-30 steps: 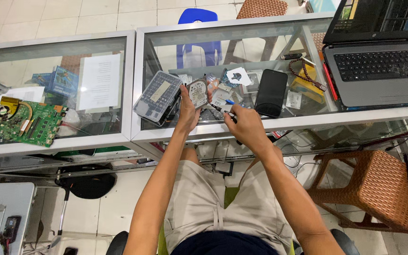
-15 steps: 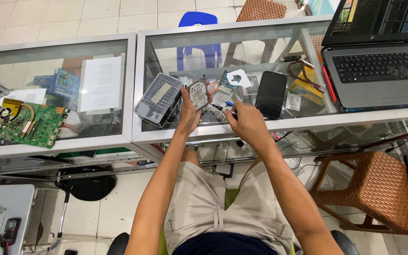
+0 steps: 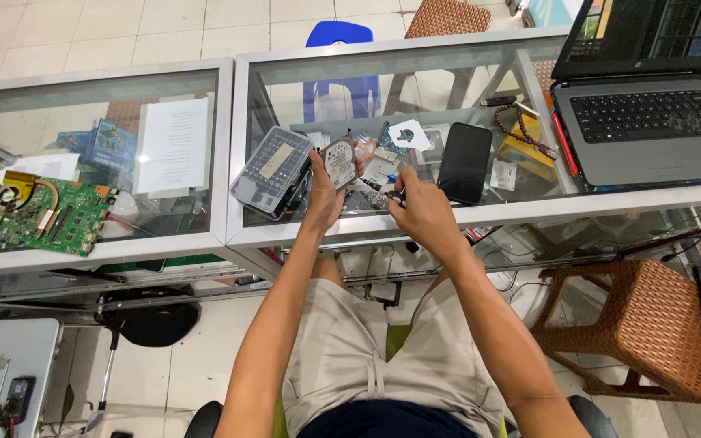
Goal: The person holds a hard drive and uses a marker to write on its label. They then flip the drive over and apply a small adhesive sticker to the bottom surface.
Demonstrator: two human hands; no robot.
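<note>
My left hand holds a small silver hard drive upright over the glass counter. My right hand grips a thin screwdriver with a blue collar, its tip pointing left toward the drive. Both hands hover just above the glass, close together. Right of my right hand lies a black phone, face up. A clear plastic case rests left of my left hand.
An open grey laptop sits at the counter's right end. A green circuit board and a white paper sheet lie on the left glass case. A wicker stool stands at right, a blue chair behind the counter.
Both hands have stayed nearly in place with the drive and screwdriver; my right hand shifted very slightly.
</note>
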